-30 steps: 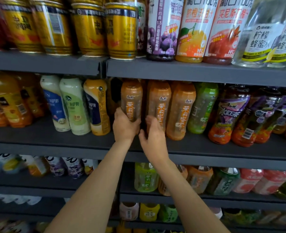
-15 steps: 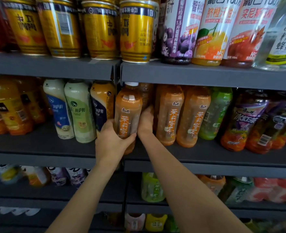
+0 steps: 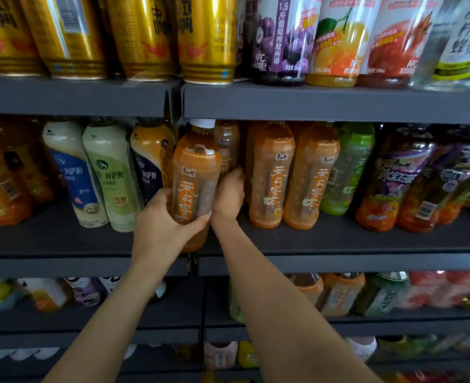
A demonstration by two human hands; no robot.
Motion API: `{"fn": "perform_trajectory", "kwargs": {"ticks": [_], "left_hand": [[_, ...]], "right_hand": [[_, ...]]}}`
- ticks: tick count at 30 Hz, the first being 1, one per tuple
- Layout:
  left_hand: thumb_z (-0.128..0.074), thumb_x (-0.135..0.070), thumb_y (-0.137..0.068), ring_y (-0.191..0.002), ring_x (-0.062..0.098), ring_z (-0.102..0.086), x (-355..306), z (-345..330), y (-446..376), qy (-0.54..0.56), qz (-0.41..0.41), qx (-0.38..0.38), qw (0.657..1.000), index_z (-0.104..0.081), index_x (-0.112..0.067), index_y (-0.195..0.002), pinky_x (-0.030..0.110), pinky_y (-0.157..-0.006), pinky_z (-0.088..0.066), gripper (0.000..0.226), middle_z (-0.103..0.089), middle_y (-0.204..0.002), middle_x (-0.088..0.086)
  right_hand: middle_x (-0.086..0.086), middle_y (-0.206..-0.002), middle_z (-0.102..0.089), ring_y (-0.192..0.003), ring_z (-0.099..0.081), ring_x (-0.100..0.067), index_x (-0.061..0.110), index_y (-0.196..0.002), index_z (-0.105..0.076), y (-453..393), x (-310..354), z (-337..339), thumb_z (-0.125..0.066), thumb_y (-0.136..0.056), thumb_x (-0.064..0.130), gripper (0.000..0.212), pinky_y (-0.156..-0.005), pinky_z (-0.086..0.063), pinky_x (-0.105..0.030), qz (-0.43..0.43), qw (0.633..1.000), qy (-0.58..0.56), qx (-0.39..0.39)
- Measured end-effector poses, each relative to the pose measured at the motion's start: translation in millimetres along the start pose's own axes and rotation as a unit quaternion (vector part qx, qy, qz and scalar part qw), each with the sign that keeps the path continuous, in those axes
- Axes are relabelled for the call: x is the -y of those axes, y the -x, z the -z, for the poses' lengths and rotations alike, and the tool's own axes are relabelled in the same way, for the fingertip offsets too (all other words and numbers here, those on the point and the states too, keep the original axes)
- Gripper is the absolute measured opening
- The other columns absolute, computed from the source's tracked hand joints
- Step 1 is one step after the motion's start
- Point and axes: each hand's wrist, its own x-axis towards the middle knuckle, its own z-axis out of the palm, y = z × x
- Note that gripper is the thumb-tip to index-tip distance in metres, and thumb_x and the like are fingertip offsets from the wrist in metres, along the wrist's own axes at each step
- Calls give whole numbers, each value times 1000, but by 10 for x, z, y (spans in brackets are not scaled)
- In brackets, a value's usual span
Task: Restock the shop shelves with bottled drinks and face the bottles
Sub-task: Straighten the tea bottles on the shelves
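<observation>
The middle shelf [image 3: 366, 241] carries plastic drink bottles: at its front stand two orange tea bottles [image 3: 294, 175], one green bottle [image 3: 347, 172] to their right, and three milk-tea bottles [image 3: 109, 172] to the left. Four gold cans [image 3: 209, 37] line the upper shelf. The left hand [image 3: 162, 225] grips the lower half of a white-capped orange tea bottle [image 3: 196, 161], fingers curled round it, holding it upright at the shelf's front edge with its label facing out. The right hand [image 3: 228, 194] reaches just behind and right of that bottle, fingers curled against another orange bottle [image 3: 227, 145] deeper in the row; whether it grips that one cannot be told.
</observation>
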Motion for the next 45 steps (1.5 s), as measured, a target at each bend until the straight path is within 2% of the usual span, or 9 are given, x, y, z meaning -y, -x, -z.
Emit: {"fn": "perform_trajectory", "kwargs": {"ticks": [6,11,15,18,20,25,29,34,45], "left_hand": [[-80,-36,-66,-89,8,-52,-10,20,7,4,6,15,1000,-52,-16,-116,22,-76,-38,60,-56,-96,-8],[-78,-35,-69,-88,7,-49,-43,45,14,-1,9,31,999,-51,-16,-118,20,-75,-36,59,-54,-95,-10],[-79,-34,-69,-87,8,-52,-94,-13,39,10,13,28,999,-53,-14,-114,18,-73,-38,56,-57,-96,-7],[-80,-36,-67,-92,16,-59,-162,-227,39,24,20,22,999,-53,-12,-110,28,-78,-46,55,-64,-101,0],[-79,-36,-68,-96,21,-61,-232,-398,15,22,20,10,1000,-53,-10,-109,32,-80,-49,56,-64,-104,6],[-77,-36,-72,-103,25,-58,-376,-654,-21,11,28,-19,999,-50,-7,-114,28,-77,-41,58,-60,-112,9],[-76,-29,-74,-118,26,-50,-334,-753,68,34,54,-3,998,-38,-7,-132,37,-93,-42,73,-50,-127,10],[-77,-26,-73,-120,25,-49,-251,-767,96,21,64,6,998,-37,-11,-133,39,-96,-41,75,-50,-129,7],[-71,-24,-80,-124,27,-43,-321,-847,181,30,77,2,997,-25,-12,-141,39,-98,-38,78,-39,-137,10]], "right_hand": [[-18,-131,-49,-122,-48,-30,1,-133,-36,177,-154,107,-61,-87,25,58,-98,-40,-31,6,996,-78,-33],[-19,-143,-36,-135,-33,-28,0,-142,-25,311,-190,166,-62,-87,14,68,-110,-28,-30,12,993,-121,-3],[-14,-137,-43,-130,-39,-23,3,-139,-33,603,-303,461,-50,-88,-4,54,-108,-30,-25,82,990,-112,28],[-9,-122,-54,-116,-50,-19,5,-125,-49,682,-388,793,-50,-88,-2,38,-100,-40,-24,127,985,-114,-17],[-7,-116,-53,-111,-49,-17,6,-120,-51,642,-449,997,-53,-88,1,33,-92,-37,-16,140,983,-96,-65],[-12,-122,-43,-114,-45,-25,2,-124,-43,462,-657,1214,-65,-84,14,47,-93,-44,-32,75,984,-63,-150],[-15,-130,-39,-119,-39,-27,2,-129,-40,453,-746,1163,-72,-79,20,62,-97,-41,-37,47,984,-59,-164],[-13,-146,-29,-134,-26,-31,5,-145,-18,303,-888,1142,-75,-76,32,94,-108,-28,-43,-62,989,-103,-86],[-13,-141,-35,-131,-32,-27,5,-144,-19,264,-991,1122,-73,-78,30,89,-104,-31,-33,-45,990,-121,-51]]}}
